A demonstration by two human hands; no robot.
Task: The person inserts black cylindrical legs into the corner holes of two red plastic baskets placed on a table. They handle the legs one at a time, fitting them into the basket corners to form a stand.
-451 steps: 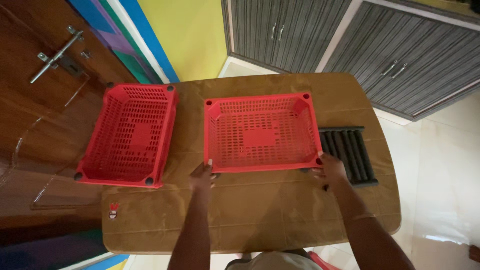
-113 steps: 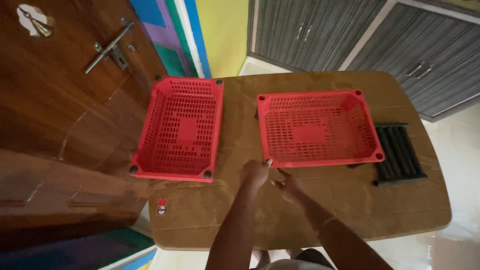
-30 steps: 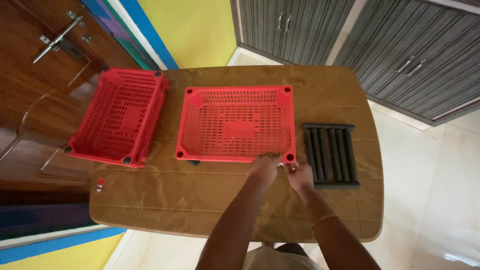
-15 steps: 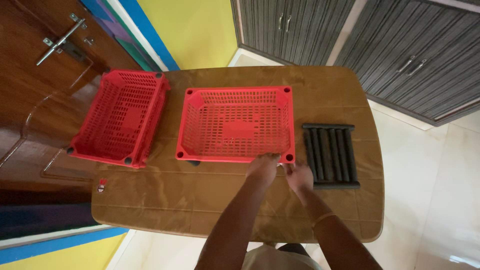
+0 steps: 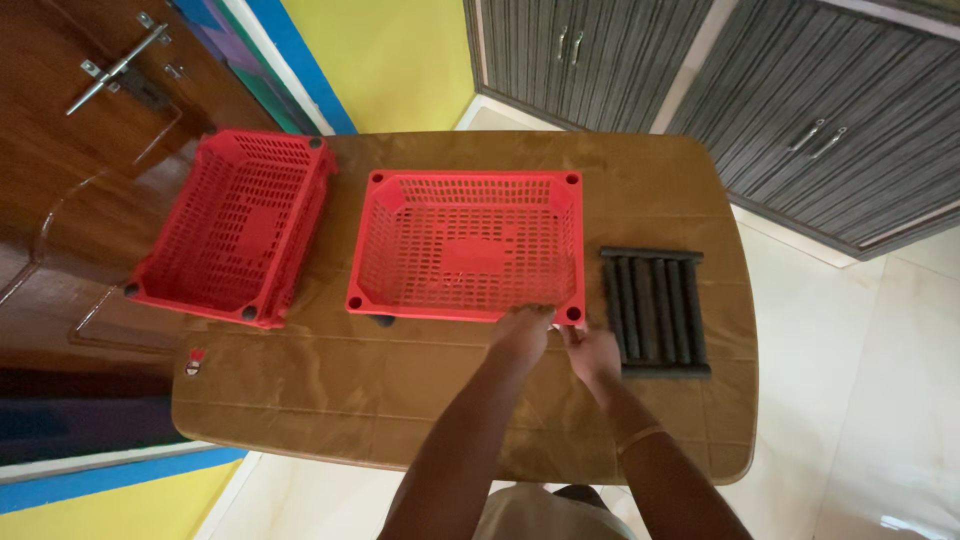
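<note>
Both hands, left hand (image 5: 522,330) & right hand (image 5: 590,350), fingers pinching the red basket's (image 5: 470,245) near-right corner w/ small peg; slip could tip basket toward tabletop (image 5: 400,390) near edge.

You are looking at two red baskets (image 5: 467,245) (image 5: 232,236), one black slatted rack (image 5: 655,311) and one wooden table (image 5: 400,390).

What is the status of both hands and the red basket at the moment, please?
Left hand and right hand at middle basket's near right corner. Black rods alongside.
</note>
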